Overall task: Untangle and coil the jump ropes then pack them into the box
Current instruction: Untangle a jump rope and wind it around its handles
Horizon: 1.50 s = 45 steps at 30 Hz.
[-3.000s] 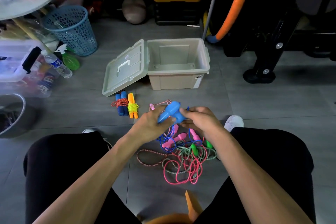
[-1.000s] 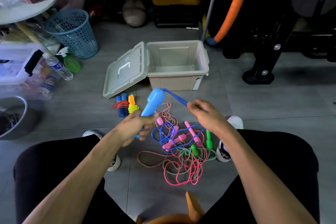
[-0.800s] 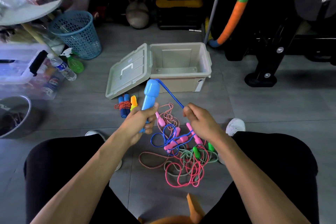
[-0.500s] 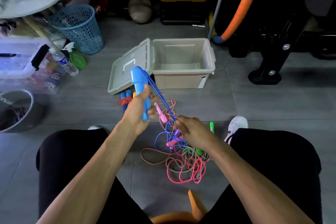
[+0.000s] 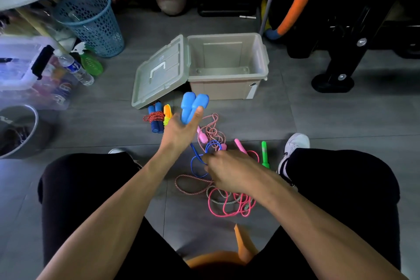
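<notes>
No legible text. Label on water bottle [image 5: 75, 68] and sticker on box [image 5: 253, 88] too blurred to read.

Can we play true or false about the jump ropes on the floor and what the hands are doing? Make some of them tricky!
1. The left hand holds two light blue handles. True.
2. The box already has ropes inside. False: nothing shows in it yet.
3. Two coiled ropes lie on the floor near the lid. True.
4. The lid is shut on the box. False: it hangs open on the box's left side.
5. The right hand is down at the blue cord over the tangled pile. True.
6. The green handle is in the right hand. False: it lies on the floor beside that hand.
</notes>
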{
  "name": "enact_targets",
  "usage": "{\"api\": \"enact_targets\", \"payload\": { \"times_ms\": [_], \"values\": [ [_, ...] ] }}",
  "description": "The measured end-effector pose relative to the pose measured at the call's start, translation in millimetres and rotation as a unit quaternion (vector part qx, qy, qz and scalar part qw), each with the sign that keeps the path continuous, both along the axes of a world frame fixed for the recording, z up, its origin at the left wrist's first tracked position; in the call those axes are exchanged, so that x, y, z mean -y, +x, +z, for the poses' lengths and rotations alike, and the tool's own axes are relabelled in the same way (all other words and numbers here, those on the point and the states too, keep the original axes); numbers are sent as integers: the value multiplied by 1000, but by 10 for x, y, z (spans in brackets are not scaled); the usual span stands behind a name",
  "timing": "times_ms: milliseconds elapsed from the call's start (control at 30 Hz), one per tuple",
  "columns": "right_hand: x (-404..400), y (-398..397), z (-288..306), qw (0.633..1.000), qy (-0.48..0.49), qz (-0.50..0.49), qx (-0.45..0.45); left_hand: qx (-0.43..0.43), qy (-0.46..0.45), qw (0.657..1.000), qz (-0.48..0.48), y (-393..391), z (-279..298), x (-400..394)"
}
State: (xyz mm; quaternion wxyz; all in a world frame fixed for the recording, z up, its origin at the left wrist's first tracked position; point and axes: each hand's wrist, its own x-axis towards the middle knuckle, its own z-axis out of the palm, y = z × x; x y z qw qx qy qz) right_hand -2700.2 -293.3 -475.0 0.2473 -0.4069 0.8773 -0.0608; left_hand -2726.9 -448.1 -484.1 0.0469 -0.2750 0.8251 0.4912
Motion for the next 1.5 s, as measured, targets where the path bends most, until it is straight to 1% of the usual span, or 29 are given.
{"api": "enact_targets", "payload": {
  "times_ms": [33, 67, 100, 133, 167, 200, 233, 267, 333, 367, 400, 467, 500, 567, 633, 667, 733, 800, 900, 933, 967, 1000, 1100, 1167, 1233, 1300, 1400, 1433, 1500],
  "values": [
    [-27, -16, 5, 1000, 5, -6, 7, 5, -53, 998, -20, -13, -35, -13],
    [-53, -34, 7, 1000, 0, -15, 17, 20, -84, 996, -35, 8, -59, -24],
    [-78, -62, 18, 999, -6, -28, 22, 14, -106, 993, -38, 19, -124, -19],
    [-110, -97, 22, 999, -19, -40, 22, -19, -85, 995, -55, 29, -159, -27],
    [-141, -141, 37, 998, -30, -42, 18, -16, -86, 988, -129, 13, -272, -5],
    [-176, -197, 49, 998, -42, -41, 5, 26, -86, 981, -174, 44, -337, 20],
    [-207, -259, 76, 998, -53, -39, -18, 33, -112, 972, -205, 59, -381, -12],
    [-239, -319, 100, 996, -65, -43, -46, 78, -54, 973, -208, 79, -234, -65],
    [-317, -428, 129, 987, -111, -93, -73, 97, -44, 970, -220, 159, -69, -303],
    [-363, -477, 139, 980, -131, -126, -74, 157, 6, 965, -211, 156, -35, -346],
    [-399, -516, 144, 975, -144, -152, -71, 191, 40, 957, -216, 140, 2, -379],
    [-445, -564, 147, 968, -154, -188, -60, 210, 47, 938, -273, 138, 79, -393],
    [-447, -578, 169, 965, -155, -204, -51, 205, 15, 925, -319, 158, 62, -371],
    [-437, -577, 227, 966, -123, -224, -38, 184, -92, 897, -392, 217, -73, -316],
    [-409, -525, 264, 977, -64, -202, -1, 170, -218, 868, -412, 273, -201, -302],
    [-397, -486, 273, 982, -41, -181, 32, 172, -275, 852, -411, 296, -242, -312],
    [-378, -406, 284, 985, -14, -144, 93, 179, -360, 810, -428, 321, -295, -318],
    [-373, -374, 287, 987, -10, -123, 103, 158, -417, 765, -466, 333, -305, -334],
    [-412, -542, 265, 987, -28, -138, 76, 69, -470, 692, -543, 379, -281, -463],
    [-445, -634, 243, 986, -39, -148, 70, 44, -476, 677, -559, 405, -277, -509],
    [-479, -724, 223, 984, -48, -156, 66, 21, -477, 676, -562, 431, -275, -539],
    [-514, -799, 204, 984, -56, -159, 64, -2, -469, 689, -553, 449, -299, -545],
    [-582, -948, 187, 980, -92, -152, 95, -84, -404, 754, -511, 482, -425, -440],
    [-622, -1061, 171, 972, -114, -160, 129, -137, -365, 779, -490, 464, -446, -351],
    [-689, -1166, 121, 957, -149, -186, 167, -180, -341, 802, -456, 423, -407, -291],
    [-749, -1233, 24, 941, -180, -220, 184, -202, -298, 839, -409, 400, -362, -252],
    [-797, -1279, -143, 924, -207, -264, 185, -207, -210, 897, -329, 389, -285, -240],
    [-815, -1283, -184, 919, -215, -277, 179, -224, -173, 909, -306, 381, -255, -237],
    [-854, -1286, -234, 907, -239, -298, 175, -271, -123, 919, -260, 343, -228, -221]
  ]
}}
